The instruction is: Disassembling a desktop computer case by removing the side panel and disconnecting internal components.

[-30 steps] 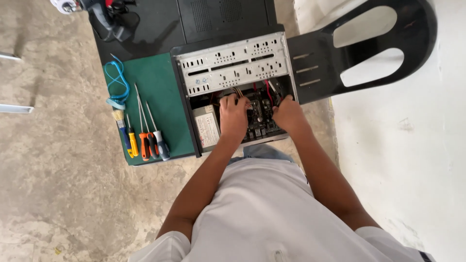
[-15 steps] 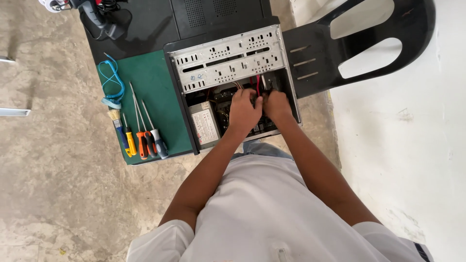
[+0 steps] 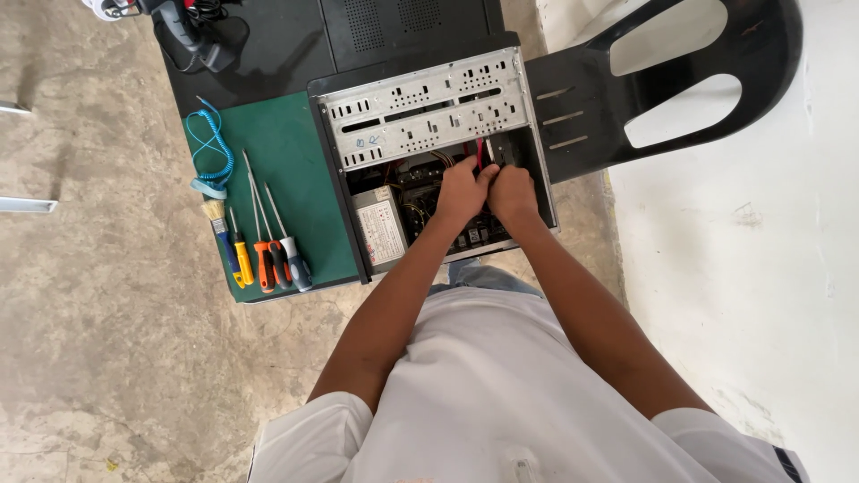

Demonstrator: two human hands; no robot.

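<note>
- Grey metal computer case [image 3: 420,112] lies open on the dark surface [image 3: 268,54], beside the green mat [image 3: 295,170].
- Left hand [image 3: 461,192] and right hand [image 3: 512,194] now touch, pressed together deep inside; a second ago they were apart.
- Fingers curl around red cables [image 3: 480,150], though the exact grip is hidden.
- Screwdrivers [image 3: 268,255] lie on the mat, unmoved.

Informal repair spot, likely a home or small workshop corner. Bare, stained concrete floor [image 3: 98,358]. Low table with a green work mat [image 3: 295,179]; screwdrivers [image 3: 268,255] and a small brush [image 3: 219,234] laid in a row. Opened computer case [image 3: 429,134], a black plastic chair [image 3: 680,80] beside it. Plain white wall [image 3: 761,268] at the right.
</note>
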